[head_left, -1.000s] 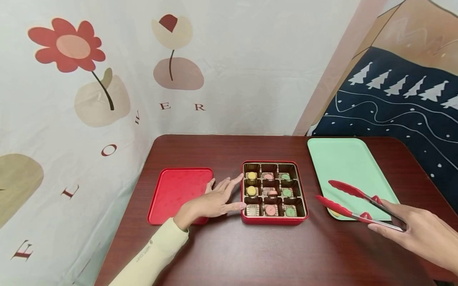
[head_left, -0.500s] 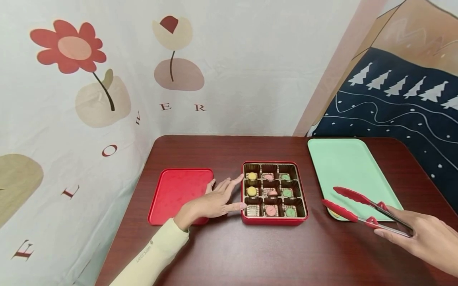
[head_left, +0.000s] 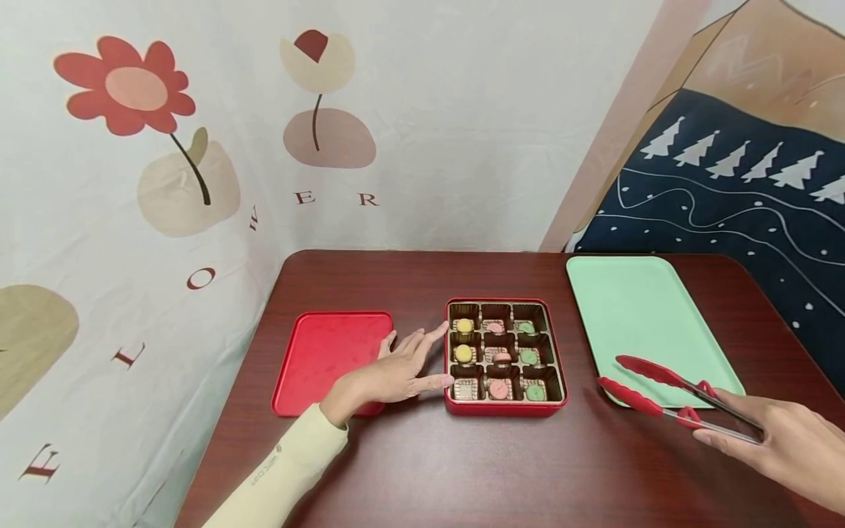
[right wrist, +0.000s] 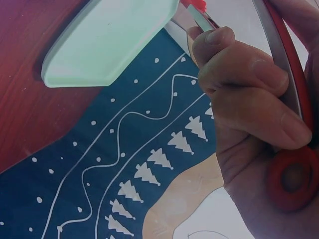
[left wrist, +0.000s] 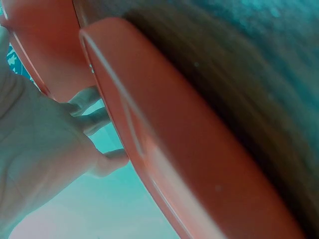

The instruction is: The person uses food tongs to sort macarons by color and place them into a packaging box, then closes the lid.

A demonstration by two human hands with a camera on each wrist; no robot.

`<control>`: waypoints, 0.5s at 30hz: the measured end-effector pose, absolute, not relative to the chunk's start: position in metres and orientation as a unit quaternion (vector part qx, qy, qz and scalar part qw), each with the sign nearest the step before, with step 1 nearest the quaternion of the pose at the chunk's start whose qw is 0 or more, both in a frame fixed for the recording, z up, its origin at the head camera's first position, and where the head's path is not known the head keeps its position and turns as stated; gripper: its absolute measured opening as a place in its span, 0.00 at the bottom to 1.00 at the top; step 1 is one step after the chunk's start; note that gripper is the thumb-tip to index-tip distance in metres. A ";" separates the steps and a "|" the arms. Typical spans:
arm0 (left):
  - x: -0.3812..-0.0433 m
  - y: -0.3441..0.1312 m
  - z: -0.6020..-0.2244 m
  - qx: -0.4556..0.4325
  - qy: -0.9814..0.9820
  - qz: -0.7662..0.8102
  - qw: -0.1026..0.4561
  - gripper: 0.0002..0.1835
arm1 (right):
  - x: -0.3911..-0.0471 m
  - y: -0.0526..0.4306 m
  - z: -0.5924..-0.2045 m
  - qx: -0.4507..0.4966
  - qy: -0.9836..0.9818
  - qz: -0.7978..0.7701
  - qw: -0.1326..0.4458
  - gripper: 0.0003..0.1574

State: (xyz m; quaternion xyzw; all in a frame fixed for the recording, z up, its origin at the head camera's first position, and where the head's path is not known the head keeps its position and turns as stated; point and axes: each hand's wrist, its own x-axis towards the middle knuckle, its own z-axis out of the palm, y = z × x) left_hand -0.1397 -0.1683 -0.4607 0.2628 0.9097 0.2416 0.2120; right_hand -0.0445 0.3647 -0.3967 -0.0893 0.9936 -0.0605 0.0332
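Note:
A red square tin box (head_left: 507, 411) stands mid-table, its dividers forming rows of compartments. Small macarons sit inside: yellow (head_left: 464, 353) on the left, pink (head_left: 499, 389) in the middle column, green (head_left: 535, 392) on the right. The near left compartment shows its bare base. My left hand (head_left: 391, 372) touches the box's left side with extended fingers and thumb. At the right, my right hand (head_left: 775, 433) grips tongs (head_left: 716, 400) with red tips, spread apart over the near end of a mint-green tray (head_left: 660, 315). In the right wrist view, fingers curl round the tongs' handle (right wrist: 286, 55).
A red lid (head_left: 323, 359) lies left of the box, partly under my left hand. Brown tabletop (head_left: 475, 469) surrounds the objects. A printed cloth backdrop (head_left: 462, 132) rises behind the table's far edge.
The tongs have moved right and slightly nearer over the tray's near end. A small yellowish thing seen there earlier is now hidden by the tongs. My left hand has stayed put.

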 end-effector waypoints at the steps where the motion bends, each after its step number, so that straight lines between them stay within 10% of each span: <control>1: -0.140 -0.168 -0.461 0.263 0.910 0.241 0.212 0.53 | -0.044 0.365 -0.397 -0.089 0.993 -0.062 0.036 0.56; 15: -0.139 -0.168 -0.459 0.263 0.909 0.245 0.209 0.53 | -0.045 0.372 -0.404 -0.094 0.993 -0.058 0.045 0.56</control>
